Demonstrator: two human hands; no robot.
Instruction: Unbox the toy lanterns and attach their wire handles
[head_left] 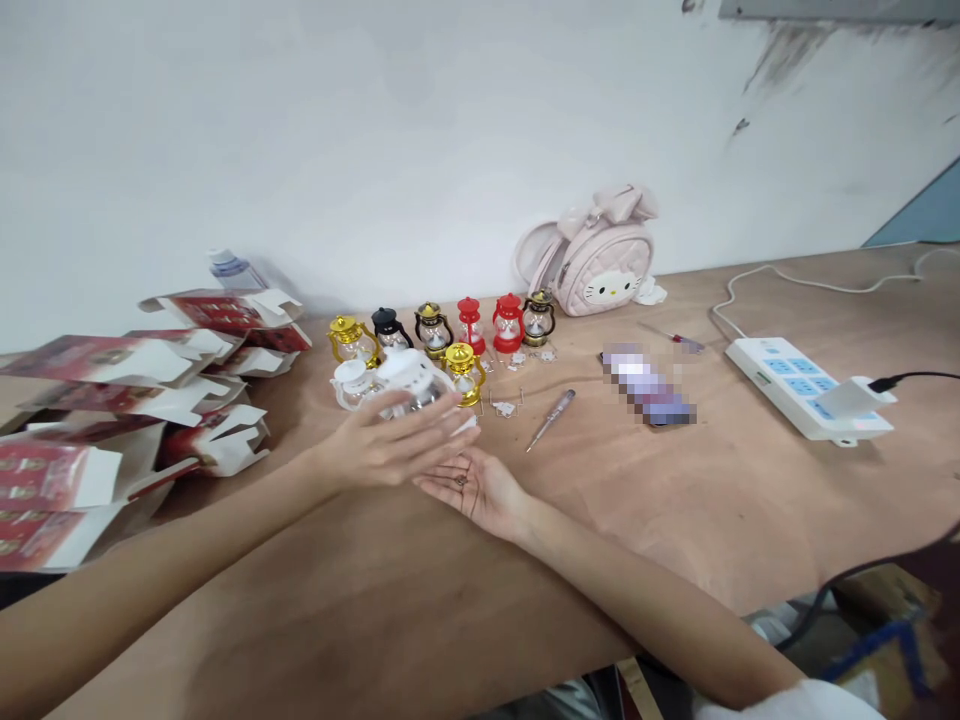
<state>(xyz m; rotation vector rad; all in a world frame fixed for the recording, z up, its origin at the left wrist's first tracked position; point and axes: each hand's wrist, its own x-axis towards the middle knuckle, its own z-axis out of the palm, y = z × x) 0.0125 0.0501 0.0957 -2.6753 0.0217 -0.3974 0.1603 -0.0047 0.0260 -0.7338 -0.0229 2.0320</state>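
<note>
My left hand is closed around a small white toy lantern, tilted above the table; motion blurs it a little. Just below and to the right, my right hand lies palm up with its fingers stretched out. A few tiny dark bits, too small to name, rest on that palm. Behind the hands stand another white lantern, a gold lantern and a row of black, red, gold and bronze ones, including a red lantern. Small white tags lie beside them.
A screwdriver and a phone lie right of the lanterns. Further right is a power strip with cables. Folded red boxes pile up at left. A pink bag leans on the wall.
</note>
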